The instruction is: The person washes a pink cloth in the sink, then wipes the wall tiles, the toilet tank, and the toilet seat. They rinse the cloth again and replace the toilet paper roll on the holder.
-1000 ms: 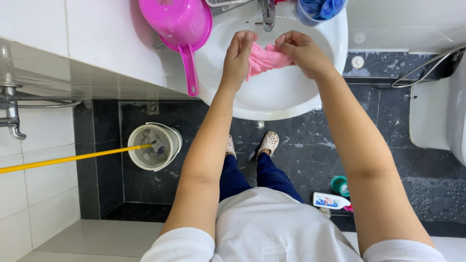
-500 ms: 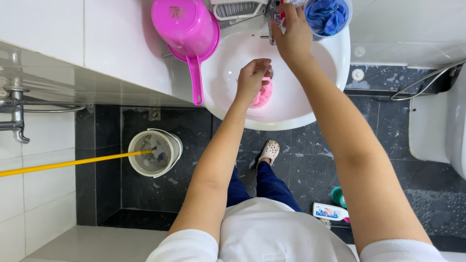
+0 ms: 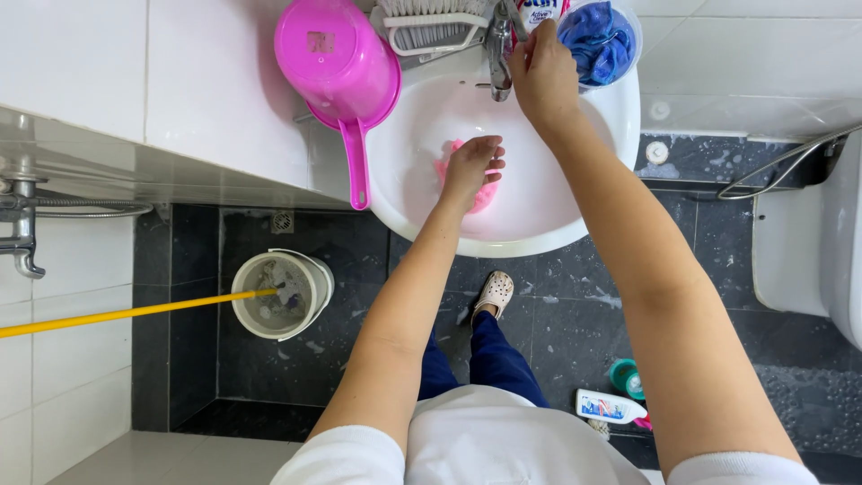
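I have the left hand down in the sink, fingers curled and pressed onto the pink cloth, which lies bunched on the basin floor under and just beyond the fingertips. The right hand is up at the tap, fingers wrapped close around what looks like the handle; how tightly they grip I cannot tell, since the back of the hand hides them. I see no water running from the spout.

I judge this to be the wetting or rinsing step: cloth held in place below, tap being worked above. The next move calls for a turn of the handle with the right fingers while the left keeps the cloth pinned under the spout, so it does not slide toward the drain.

Left of the left fingers, a pink scoop rests on the rim, handle hanging over the basin edge. Right of the right fingers stands a cup with a blue cloth. A brush lies behind the tap.
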